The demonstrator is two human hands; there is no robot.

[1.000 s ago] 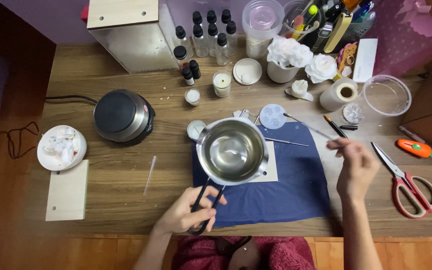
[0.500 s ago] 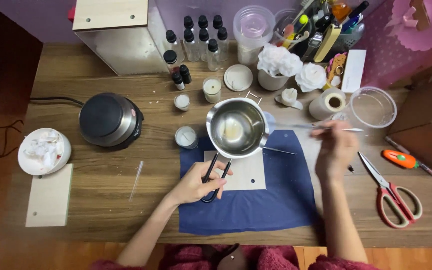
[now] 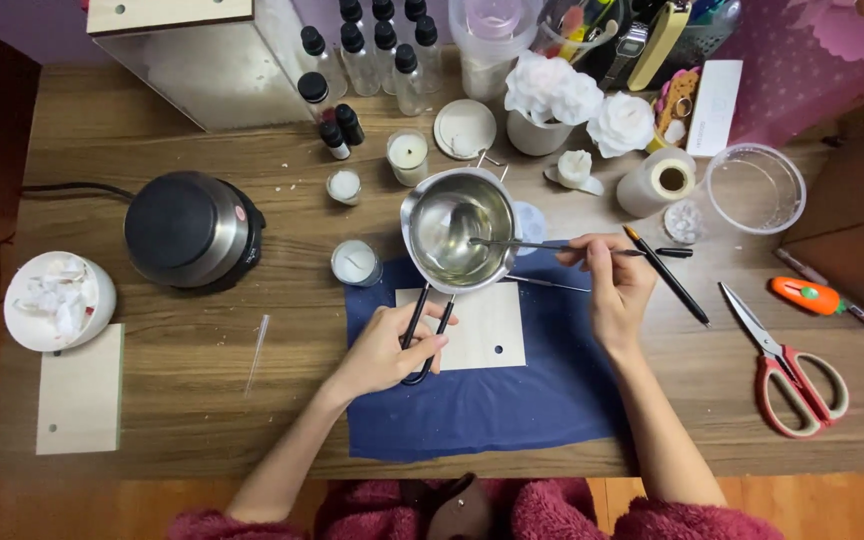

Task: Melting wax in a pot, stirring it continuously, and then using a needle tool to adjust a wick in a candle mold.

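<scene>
On the left of the tabletop [image 3: 202, 390] sit a white bowl of scraps [image 3: 52, 300] and a round black hotplate [image 3: 187, 228], well apart from the work. At the middle, the left hand [image 3: 384, 350] is closed around the black wire handle of a steel melting pot [image 3: 455, 230], held just above the blue cloth [image 3: 472, 400]. To the right, the right hand [image 3: 617, 285] pinches a thin metal tool [image 3: 542, 244] whose tip reaches into the pot. Keeping the pot level and steady, and guiding the tip gently along the inner wall, seems the careful way.
</scene>
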